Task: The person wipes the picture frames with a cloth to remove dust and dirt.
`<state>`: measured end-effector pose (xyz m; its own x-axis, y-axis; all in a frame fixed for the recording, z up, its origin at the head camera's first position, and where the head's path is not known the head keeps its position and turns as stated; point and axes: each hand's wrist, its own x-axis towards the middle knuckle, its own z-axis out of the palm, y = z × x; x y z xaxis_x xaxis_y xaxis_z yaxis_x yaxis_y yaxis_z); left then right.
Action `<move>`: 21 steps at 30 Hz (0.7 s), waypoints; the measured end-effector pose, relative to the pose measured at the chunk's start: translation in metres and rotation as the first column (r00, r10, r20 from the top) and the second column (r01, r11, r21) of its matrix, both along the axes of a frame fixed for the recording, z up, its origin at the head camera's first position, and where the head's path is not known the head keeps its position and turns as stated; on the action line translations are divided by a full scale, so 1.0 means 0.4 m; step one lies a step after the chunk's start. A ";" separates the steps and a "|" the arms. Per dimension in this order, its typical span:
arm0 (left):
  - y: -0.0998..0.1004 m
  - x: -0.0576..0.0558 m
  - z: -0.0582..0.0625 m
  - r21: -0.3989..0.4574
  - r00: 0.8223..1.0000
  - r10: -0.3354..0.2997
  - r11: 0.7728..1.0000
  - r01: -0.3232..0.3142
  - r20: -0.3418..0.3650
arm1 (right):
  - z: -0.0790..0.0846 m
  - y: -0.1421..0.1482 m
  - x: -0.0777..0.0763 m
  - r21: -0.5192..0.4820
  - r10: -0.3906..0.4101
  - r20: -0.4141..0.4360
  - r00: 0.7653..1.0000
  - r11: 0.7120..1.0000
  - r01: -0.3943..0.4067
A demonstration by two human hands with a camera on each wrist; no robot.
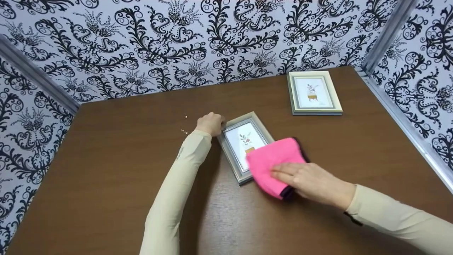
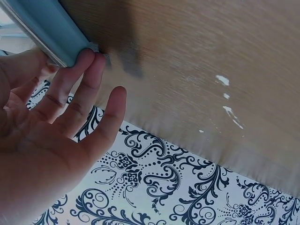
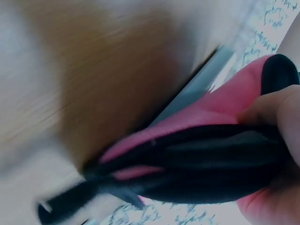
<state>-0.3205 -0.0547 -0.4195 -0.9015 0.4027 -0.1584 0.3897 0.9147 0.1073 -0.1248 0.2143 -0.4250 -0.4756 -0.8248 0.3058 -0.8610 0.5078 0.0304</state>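
Note:
A picture frame (image 1: 231, 148) with a silvery border and a plant print lies angled on the brown table in the head view. My left hand (image 1: 211, 124) grips its far left corner; in the left wrist view the fingers of that hand (image 2: 61, 103) curl at the frame's corner (image 2: 56, 33), the little finger standing away from it. My right hand (image 1: 309, 180) holds a folded pink cloth (image 1: 269, 159) with black edging over the frame's near right part, hiding it. In the right wrist view, blurred, the cloth (image 3: 225, 103) bunches beneath the fingers.
A second picture frame (image 1: 334, 95) with a similar print lies at the table's (image 1: 116, 170) back right. Small white marks (image 2: 227, 112) dot the tabletop left of the left hand. Black-and-white patterned walls (image 1: 170, 46) with metal edge strips (image 1: 407, 120) enclose the back and sides.

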 end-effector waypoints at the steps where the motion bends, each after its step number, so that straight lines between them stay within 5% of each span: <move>1: 0.000 -0.001 0.000 0.002 1.000 -0.001 1.000 0.001 -0.003 | 0.001 -0.016 -0.001 0.016 0.029 -0.011 1.000 0.999 -0.029; 8: 0.000 -0.004 0.008 0.017 1.000 -0.011 1.000 0.012 -0.023 | 0.009 -0.134 -0.028 0.214 0.077 -0.002 0.997 0.974 -0.075; 16: 0.009 -0.010 0.015 0.013 0.999 0.021 1.000 -0.020 -0.036 | 0.033 -0.219 -0.116 0.293 -0.042 0.247 0.968 0.956 -0.033; 21: 0.000 -0.017 0.023 0.044 1.000 0.007 0.999 -0.007 0.001 | 0.041 -0.252 -0.184 0.306 -0.076 0.315 0.946 0.952 -0.026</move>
